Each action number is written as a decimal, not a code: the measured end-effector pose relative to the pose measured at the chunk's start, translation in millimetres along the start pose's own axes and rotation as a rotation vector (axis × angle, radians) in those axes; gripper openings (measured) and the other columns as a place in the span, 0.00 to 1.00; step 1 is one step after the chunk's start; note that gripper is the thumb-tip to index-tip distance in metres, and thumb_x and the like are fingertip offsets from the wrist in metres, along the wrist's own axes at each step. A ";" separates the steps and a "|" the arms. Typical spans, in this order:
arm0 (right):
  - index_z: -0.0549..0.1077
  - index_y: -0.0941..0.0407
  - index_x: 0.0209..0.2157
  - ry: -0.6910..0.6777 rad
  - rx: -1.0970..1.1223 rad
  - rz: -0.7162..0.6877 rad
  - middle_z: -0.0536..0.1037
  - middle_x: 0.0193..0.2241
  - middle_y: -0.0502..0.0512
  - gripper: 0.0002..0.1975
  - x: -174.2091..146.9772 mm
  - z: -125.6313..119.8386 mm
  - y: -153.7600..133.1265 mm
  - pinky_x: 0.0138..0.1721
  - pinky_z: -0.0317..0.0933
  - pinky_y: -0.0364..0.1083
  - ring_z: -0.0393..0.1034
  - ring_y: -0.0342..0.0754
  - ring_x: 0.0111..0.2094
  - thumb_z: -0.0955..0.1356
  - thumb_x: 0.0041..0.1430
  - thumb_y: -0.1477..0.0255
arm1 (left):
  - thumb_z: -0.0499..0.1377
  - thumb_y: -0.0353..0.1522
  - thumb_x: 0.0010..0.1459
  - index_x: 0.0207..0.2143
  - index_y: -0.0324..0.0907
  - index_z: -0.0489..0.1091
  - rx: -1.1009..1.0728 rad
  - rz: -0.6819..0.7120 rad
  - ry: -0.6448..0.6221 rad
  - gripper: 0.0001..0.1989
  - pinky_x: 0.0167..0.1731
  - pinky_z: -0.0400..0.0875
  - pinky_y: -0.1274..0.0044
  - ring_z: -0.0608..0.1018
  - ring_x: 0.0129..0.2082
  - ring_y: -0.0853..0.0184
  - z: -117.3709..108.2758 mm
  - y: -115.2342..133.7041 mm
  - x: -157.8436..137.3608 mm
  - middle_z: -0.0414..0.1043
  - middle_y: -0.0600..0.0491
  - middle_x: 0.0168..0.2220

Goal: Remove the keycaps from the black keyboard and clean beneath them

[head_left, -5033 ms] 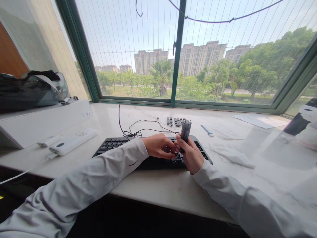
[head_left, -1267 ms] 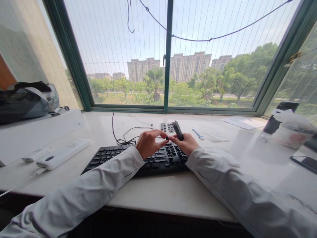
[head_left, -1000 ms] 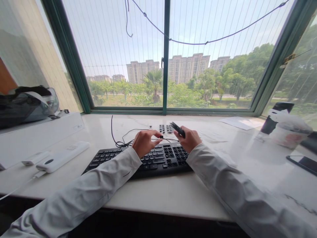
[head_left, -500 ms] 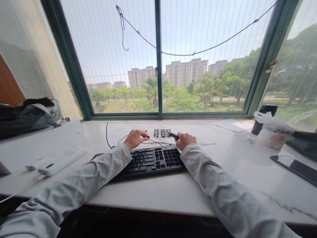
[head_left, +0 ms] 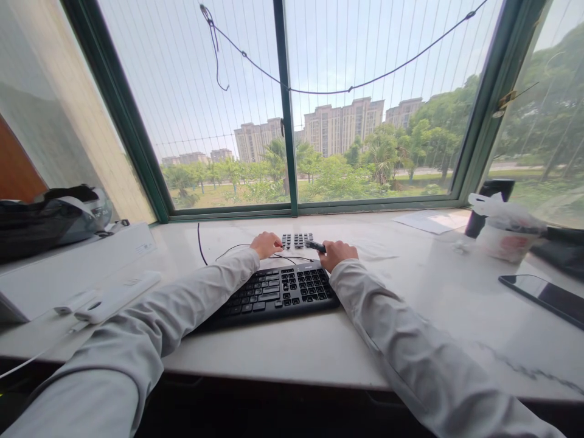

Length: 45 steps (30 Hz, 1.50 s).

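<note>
Two hands past the far edge of the keyboard (head_left: 274, 291): my left hand (head_left: 267, 244) curled, fingertips down beside the loose keycaps (head_left: 296, 240) behind the keyboard, can't tell if it pinches one; my right hand (head_left: 336, 253) closed on a dark key-puller tool (head_left: 316, 246) pointing at the caps. Risks: tool tip or sleeve could scatter the caps, left hand could snag the cable (head_left: 237, 248) behind the keyboard on the table (head_left: 296, 353)
</note>
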State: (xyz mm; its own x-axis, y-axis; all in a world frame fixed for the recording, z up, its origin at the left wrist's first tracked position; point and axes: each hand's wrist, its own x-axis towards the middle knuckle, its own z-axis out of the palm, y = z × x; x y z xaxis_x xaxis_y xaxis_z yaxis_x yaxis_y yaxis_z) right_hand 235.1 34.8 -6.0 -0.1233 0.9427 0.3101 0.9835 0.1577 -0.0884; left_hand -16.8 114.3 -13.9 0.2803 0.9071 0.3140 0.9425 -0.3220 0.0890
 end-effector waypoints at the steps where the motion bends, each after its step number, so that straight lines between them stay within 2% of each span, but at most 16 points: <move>1: 0.73 0.53 0.41 -0.002 0.000 -0.001 0.77 0.37 0.61 0.18 0.1 0.0 -0.1 0.36 0.62 0.52 0.73 0.57 0.38 0.59 0.57 0.60 | 0.62 0.40 0.48 0.35 0.48 0.78 0.006 -0.005 -0.004 0.12 0.37 0.69 0.79 0.77 0.35 0.66 0.9 -0.5 0.4 0.79 0.56 0.34; 9: 0.73 0.53 0.41 -0.005 0.001 0.008 0.77 0.38 0.61 0.19 0.4 1.5 -0.4 0.36 0.62 0.51 0.72 0.57 0.39 0.58 0.57 0.59 | 0.62 0.42 0.47 0.36 0.49 0.78 0.033 -0.039 -0.007 0.13 0.38 0.69 0.78 0.77 0.36 0.65 5.3 -0.5 1.2 0.78 0.56 0.35; 17: 0.73 0.53 0.42 -0.010 0.005 0.011 0.77 0.38 0.61 0.20 -0.9 -1.1 -1.5 0.37 0.62 0.51 0.72 0.56 0.40 0.58 0.58 0.58 | 0.61 0.42 0.49 0.34 0.50 0.78 0.027 -0.020 0.026 0.11 0.38 0.69 0.77 0.77 0.35 0.64 4.6 5.8 -0.7 0.78 0.55 0.34; 27: 0.74 0.53 0.42 -0.022 0.017 0.013 0.77 0.39 0.62 0.20 -1.3 -2.0 -1.4 0.37 0.62 0.51 0.72 0.56 0.40 0.58 0.58 0.58 | 0.63 0.40 0.47 0.32 0.51 0.79 0.030 -0.002 0.038 0.09 0.38 0.69 0.76 0.77 0.33 0.65 1.8 9.6 -4.8 0.78 0.57 0.32; 37: 0.74 0.53 0.42 -0.014 0.008 0.018 0.77 0.38 0.62 0.20 -2.9 -2.7 -2.5 0.37 0.62 0.51 0.72 0.56 0.39 0.58 0.58 0.58 | 0.63 0.43 0.46 0.32 0.49 0.79 0.060 0.003 0.027 0.12 0.37 0.69 0.75 0.77 0.33 0.62 1.2 13.6 -5.9 0.78 0.54 0.32; 45: 0.74 0.53 0.42 -0.025 0.007 0.018 0.76 0.39 0.62 0.20 -2.5 -2.9 -2.4 0.38 0.62 0.51 0.72 0.56 0.40 0.58 0.59 0.58 | 0.62 0.39 0.49 0.31 0.48 0.80 0.076 -0.005 0.036 0.10 0.34 0.69 0.74 0.78 0.32 0.61 4.5 11.7 -5.1 0.79 0.52 0.32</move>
State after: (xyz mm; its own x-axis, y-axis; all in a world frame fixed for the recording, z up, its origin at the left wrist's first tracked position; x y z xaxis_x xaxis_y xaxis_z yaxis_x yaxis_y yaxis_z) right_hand 233.5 31.2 -3.8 -0.1089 0.9524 0.2846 0.9847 0.1426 -0.1004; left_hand -6.3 107.2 -18.7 0.2696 0.8980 0.3478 0.9555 -0.2945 0.0196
